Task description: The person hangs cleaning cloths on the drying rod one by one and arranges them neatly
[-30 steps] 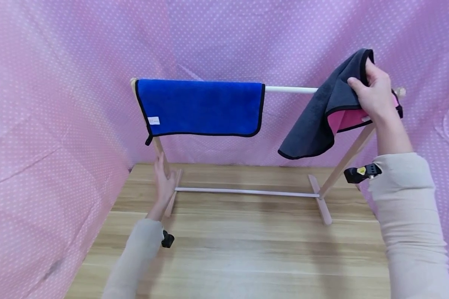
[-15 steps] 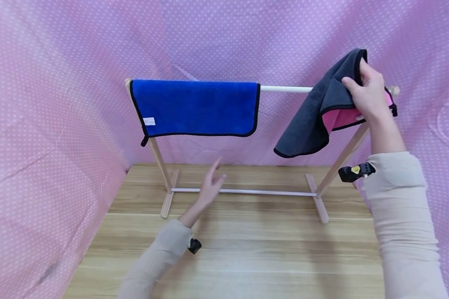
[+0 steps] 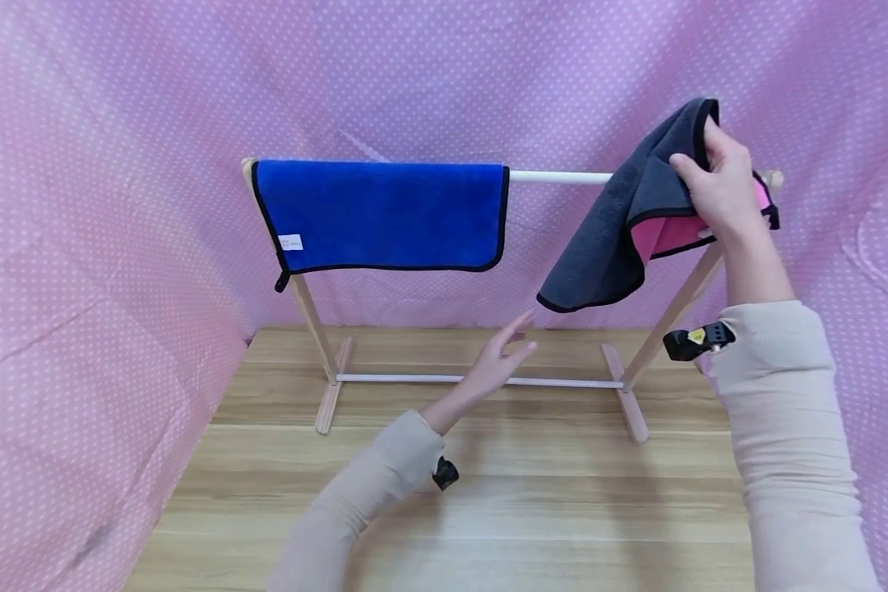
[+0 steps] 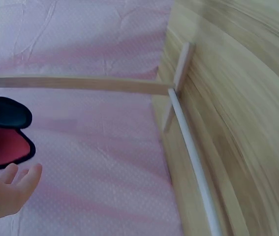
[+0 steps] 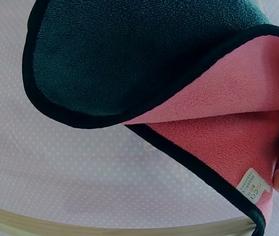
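Right hand (image 3: 719, 191) fingers grip the grey-pink towel (image 3: 622, 238) (hiding the rail end); left hand (image 3: 497, 362) fingers open.

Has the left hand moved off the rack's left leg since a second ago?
Yes. The left hand went rightward along the lower rail, toward the grey towel.

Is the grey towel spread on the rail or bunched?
Bunched: the right hand grips the grey towel, folded over, its pink side showing.

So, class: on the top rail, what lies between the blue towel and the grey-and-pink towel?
Only a bare stretch of white rail separates the blue towel from the grey-and-pink towel; the head view shows it.
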`<state>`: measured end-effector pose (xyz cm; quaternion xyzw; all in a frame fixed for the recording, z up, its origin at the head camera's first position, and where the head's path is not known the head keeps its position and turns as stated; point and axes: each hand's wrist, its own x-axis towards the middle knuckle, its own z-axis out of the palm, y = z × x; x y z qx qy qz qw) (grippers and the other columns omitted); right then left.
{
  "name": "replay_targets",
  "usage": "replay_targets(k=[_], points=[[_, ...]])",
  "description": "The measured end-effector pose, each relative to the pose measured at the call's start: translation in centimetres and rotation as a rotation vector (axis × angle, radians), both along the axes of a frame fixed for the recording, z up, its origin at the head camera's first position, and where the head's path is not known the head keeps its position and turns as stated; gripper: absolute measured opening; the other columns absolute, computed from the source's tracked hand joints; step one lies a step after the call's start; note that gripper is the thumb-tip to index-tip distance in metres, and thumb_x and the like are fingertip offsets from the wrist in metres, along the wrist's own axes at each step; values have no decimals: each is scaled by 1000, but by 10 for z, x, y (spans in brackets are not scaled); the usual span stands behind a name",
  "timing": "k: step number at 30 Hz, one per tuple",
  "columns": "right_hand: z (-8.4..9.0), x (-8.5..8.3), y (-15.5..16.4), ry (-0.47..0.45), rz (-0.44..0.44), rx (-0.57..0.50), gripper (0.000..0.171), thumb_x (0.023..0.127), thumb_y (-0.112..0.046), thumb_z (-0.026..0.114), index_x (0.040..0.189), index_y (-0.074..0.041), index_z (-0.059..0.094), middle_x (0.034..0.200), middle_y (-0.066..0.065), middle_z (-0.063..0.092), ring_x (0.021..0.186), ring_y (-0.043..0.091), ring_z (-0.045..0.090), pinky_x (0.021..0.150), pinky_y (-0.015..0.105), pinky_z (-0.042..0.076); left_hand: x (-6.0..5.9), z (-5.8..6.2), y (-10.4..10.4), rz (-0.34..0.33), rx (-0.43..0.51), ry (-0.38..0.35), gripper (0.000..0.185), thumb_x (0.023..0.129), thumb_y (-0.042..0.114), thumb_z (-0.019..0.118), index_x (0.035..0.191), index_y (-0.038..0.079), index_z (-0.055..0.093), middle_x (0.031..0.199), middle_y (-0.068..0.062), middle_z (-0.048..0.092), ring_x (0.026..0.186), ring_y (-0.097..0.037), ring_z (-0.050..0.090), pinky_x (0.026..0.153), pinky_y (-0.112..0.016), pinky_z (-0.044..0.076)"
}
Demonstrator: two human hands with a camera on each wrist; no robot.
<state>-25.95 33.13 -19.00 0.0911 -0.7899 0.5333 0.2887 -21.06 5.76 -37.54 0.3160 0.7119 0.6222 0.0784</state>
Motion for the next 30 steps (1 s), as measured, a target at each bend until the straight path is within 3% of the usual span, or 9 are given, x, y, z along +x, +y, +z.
replay_targets(k=[4, 8, 13, 16, 21, 23, 25, 30], points=[[0, 0, -2, 1, -2, 5, 48, 87, 6, 49, 131, -11, 50, 99, -10, 60, 90, 2, 51, 78, 8, 38, -4, 5, 10, -22, 30, -15, 51, 95, 9, 46, 141, 0, 28, 136, -22, 41, 122, -37, 42, 94, -33, 43], [1, 2, -3, 3, 8, -6, 46, 87, 6, 49, 130, -13, 51, 99, -8, 60, 90, 3, 51, 77, 8, 39, -11, 8, 19, -3, 98, -63, 50, 95, 9, 46, 141, -1, 29, 134, -23, 43, 122, -35, 43, 94, -29, 41], [0, 1, -2, 12, 19, -35, 47, 87, 6, 49, 130, -12, 51, 100, -8, 60, 91, 3, 52, 77, 8, 40, -26, 14, 31, 53, 231, -60, 43, 94, 7, 46, 136, -4, 37, 126, -25, 50, 116, -31, 48, 92, -27, 43], [1, 1, -1, 27, 36, -70, 47, 87, 8, 47, 130, -10, 50, 100, -7, 61, 92, 4, 52, 78, 9, 40, -35, 23, 36, 117, 273, -33, 38, 94, 7, 48, 130, -5, 44, 118, -25, 55, 107, -25, 52, 89, -29, 45], [5, 7, 3, 63, 152, -310, 42, 85, 13, 44, 120, -6, 58, 93, 1, 63, 81, 8, 56, 70, 13, 46, -43, 52, 37, 258, 260, 16, 29, 91, 9, 55, 114, -9, 57, 104, -24, 62, 87, -14, 58, 75, -19, 47], [8, 13, 7, 71, 200, -406, 40, 85, 15, 42, 116, -5, 59, 92, 4, 63, 79, 10, 57, 66, 14, 48, -45, 66, 35, 283, 249, 46, 26, 89, 8, 57, 107, -10, 60, 100, -24, 64, 82, -10, 58, 71, -15, 47], [12, 19, 12, 83, 235, -462, 40, 86, 17, 40, 115, -3, 60, 93, 7, 62, 79, 12, 58, 65, 16, 49, -47, 81, 30, 281, 239, 76, 23, 89, 8, 58, 103, -10, 62, 96, -23, 65, 77, -7, 57, 68, -15, 47], [29, 36, 35, 70, 364, -655, 38, 87, 20, 33, 114, 5, 57, 93, 15, 61, 77, 18, 62, 62, 23, 54, -50, 125, 10, 184, 214, 90, 17, 91, 7, 53, 98, -8, 59, 83, -15, 63, 67, -6, 53, 63, -22, 49]])
